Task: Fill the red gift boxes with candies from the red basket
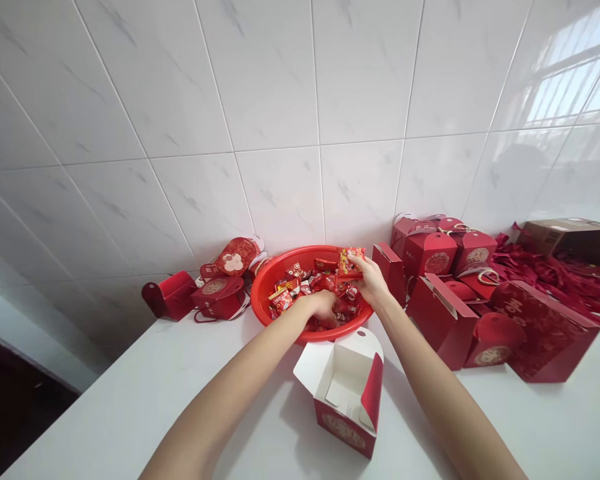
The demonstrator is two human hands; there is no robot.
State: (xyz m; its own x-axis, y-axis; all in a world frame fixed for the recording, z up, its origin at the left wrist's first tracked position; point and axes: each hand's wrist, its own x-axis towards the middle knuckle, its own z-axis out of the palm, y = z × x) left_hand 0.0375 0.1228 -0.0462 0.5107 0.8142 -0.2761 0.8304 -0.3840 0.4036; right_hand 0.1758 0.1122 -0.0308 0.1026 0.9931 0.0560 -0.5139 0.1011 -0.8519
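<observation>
A red plastic basket (261, 303) full of wrapped candies (282, 300) stands against the wall. Inside it, my left hand (324, 307) reaches down among the candies; its fingertips are hidden there. At the basket's right rim, my right hand (371, 279) pinches a red and gold candy packet (349, 260) between thumb and fingers. In front of the basket, between my forearms, an open red gift box (347, 421) with a white inside has its flaps spread. No candy shows inside the box.
Closed red gift boxes (221, 298) are grouped left of the basket. More boxes (429, 253) and folded red cartons (443, 320) crowd the right side. Behind them lie dark red ribbons (540, 267) and a brown cardboard box (570, 233). A tiled wall (280, 187) backs the white table (180, 373).
</observation>
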